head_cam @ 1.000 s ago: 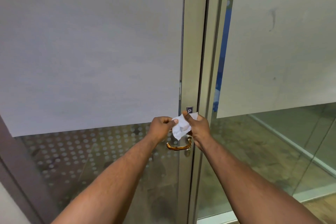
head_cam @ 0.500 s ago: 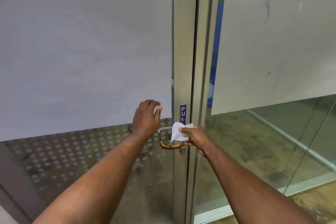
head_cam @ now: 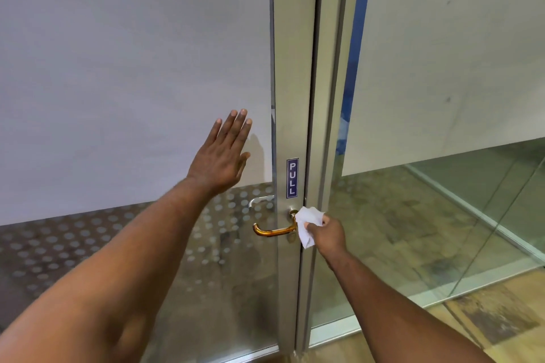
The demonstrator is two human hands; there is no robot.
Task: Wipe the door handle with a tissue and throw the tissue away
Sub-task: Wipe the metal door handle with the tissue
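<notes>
A brass-coloured lever door handle sticks out to the left from the metal stile of a glass door. My right hand pinches a crumpled white tissue, which rests against the handle's pivot end at the stile. My left hand lies flat on the frosted glass panel above and left of the handle, fingers spread and straight, holding nothing. A second, silver handle shows through the glass on the door's far side.
A blue PULL sign is stuck on the stile above the handle. To the right stands a fixed glass partition with a frosted band, with wooden floor at its foot. The door's lower glass has a dotted pattern.
My left hand let go of the tissue, rose and flattened on the frosted glass. My right hand carried the tissue down to the handle's base. The view moved closer.
</notes>
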